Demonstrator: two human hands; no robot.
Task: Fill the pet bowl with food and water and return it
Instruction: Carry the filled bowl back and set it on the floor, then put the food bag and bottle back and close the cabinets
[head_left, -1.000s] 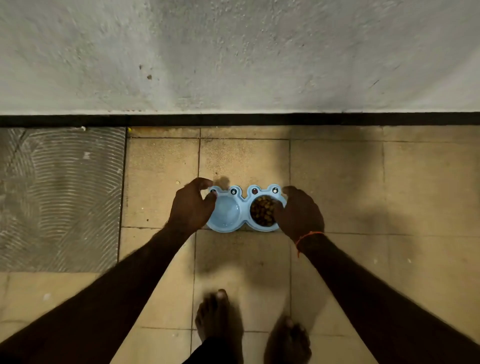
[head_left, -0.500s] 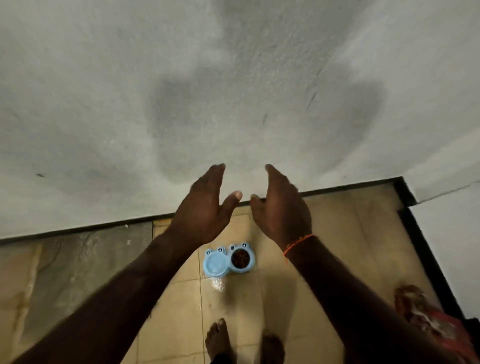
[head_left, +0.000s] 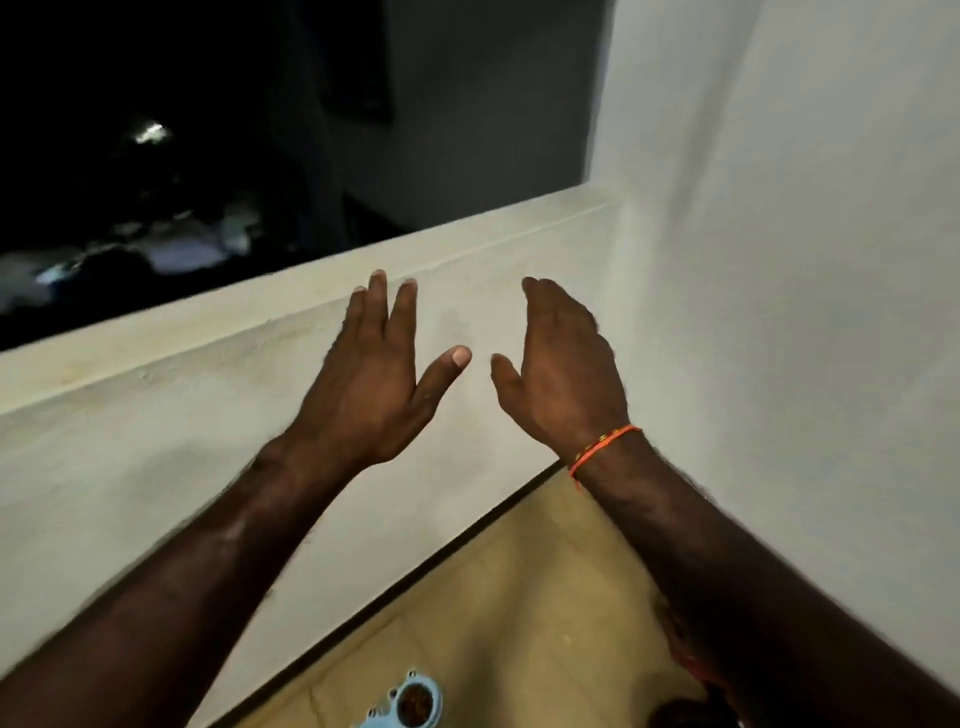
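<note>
Both hands are raised in front of a low pale wall (head_left: 156, 426), empty and spread: the left hand (head_left: 374, 384) with fingers fanned, the right hand (head_left: 566, 379) palm turned inward, an orange thread (head_left: 602, 449) around its wrist. Below lies the tan tiled floor (head_left: 519, 613). At the bottom edge sits the blue pet bowl (head_left: 410, 701) on the floor, brown food in its visible compartment, well apart from both hands.

Surfaces: plaster, tile, plastic, thread

Parapet wall (head_left: 218, 447): matt, rough-grained plaster. Below it, floor tiles (head_left: 519, 613) smooth, dull; pet bowl (head_left: 415, 701) smooth blue plastic. Wrist thread (head_left: 602, 447): orange cord.
</note>
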